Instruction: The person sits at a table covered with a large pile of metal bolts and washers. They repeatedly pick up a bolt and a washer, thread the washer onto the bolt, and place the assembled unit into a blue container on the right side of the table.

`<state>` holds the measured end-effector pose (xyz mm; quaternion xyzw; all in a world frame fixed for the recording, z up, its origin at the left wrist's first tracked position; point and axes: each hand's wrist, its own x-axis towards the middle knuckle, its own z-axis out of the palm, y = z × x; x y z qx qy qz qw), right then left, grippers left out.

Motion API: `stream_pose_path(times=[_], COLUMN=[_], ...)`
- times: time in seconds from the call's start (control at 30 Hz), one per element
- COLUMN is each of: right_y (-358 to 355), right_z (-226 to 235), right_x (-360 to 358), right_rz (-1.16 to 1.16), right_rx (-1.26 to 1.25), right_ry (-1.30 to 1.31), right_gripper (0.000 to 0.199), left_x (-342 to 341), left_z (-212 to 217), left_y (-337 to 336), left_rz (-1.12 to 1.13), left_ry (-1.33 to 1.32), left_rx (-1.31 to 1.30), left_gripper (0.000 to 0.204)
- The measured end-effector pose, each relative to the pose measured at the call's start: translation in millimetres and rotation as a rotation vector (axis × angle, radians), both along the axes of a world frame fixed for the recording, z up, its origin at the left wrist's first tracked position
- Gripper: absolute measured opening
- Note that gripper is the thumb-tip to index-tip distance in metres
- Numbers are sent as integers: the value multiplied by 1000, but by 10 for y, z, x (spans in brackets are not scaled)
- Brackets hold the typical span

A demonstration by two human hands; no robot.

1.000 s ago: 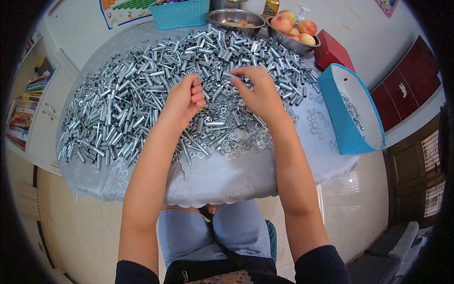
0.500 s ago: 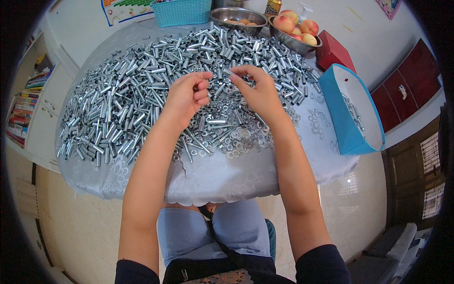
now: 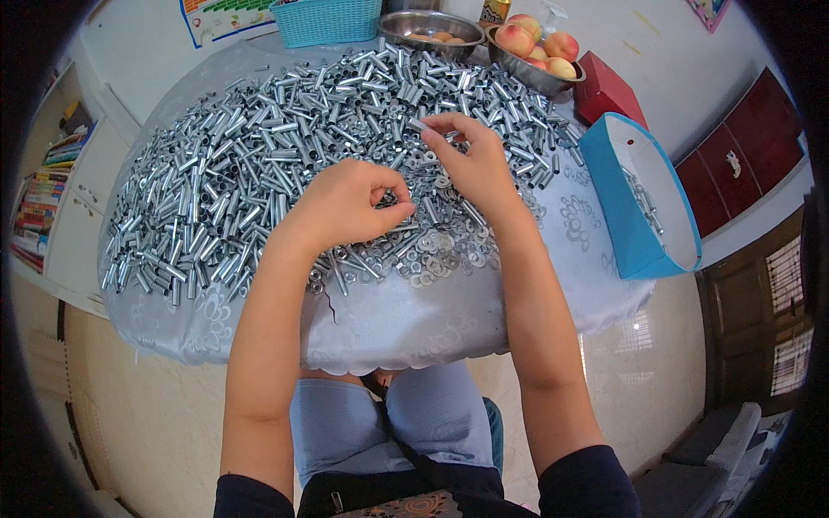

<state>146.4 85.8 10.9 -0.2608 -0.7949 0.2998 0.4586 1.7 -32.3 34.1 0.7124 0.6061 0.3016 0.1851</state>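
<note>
My right hand (image 3: 471, 160) pinches a short silver metal sleeve (image 3: 418, 125) between thumb and fingertips, above the heap. Lower and to the left, my left hand (image 3: 352, 205) is curled, its thumb and forefinger tips nearly together at the flat washers (image 3: 439, 242). Whatever lies between those tips is too small or hidden to make out. Around both hands spreads a big pile of metal sleeves (image 3: 216, 186). Bolts (image 3: 339, 274) and nuts lie along the pile's near side, by my left wrist.
A blue box (image 3: 615, 198) with some bolts inside stands at the right. Behind the pile are a turquoise basket (image 3: 326, 23), a steel bowl of eggs (image 3: 414, 26), a bowl of peaches (image 3: 540, 76) and a red box (image 3: 609, 91). A patterned silvery cloth (image 3: 406, 324) covers the table.
My left hand has come down toward me and slightly right, from beside the right hand to the washers. My right hand stays nearly in place, still pinching the sleeve.
</note>
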Motion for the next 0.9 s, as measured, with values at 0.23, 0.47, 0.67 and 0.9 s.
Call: stream_pose_path(times=[0.23,0.47,0.67,0.9], right_y=[5,-14,-17,-17], right_z=[2,12,20,5], right_x=[-8,-5,-5,-16], right_rz=[1,-6,-10,-7], right_rx=[2,-2,3,21], right_ry=[-1,-11,-15,-7], right_gripper=[21,21,21,19], left_x=[33,127,110,196], left_z=[-112,-93,17,-23], left_y=[22,-9,-79,-117], left_rz=[-119,-150,-109,-102], left_ry=[36,171,330,386], left_rx=[-26,-83,-159,-111], left_gripper=[14,21,23,17])
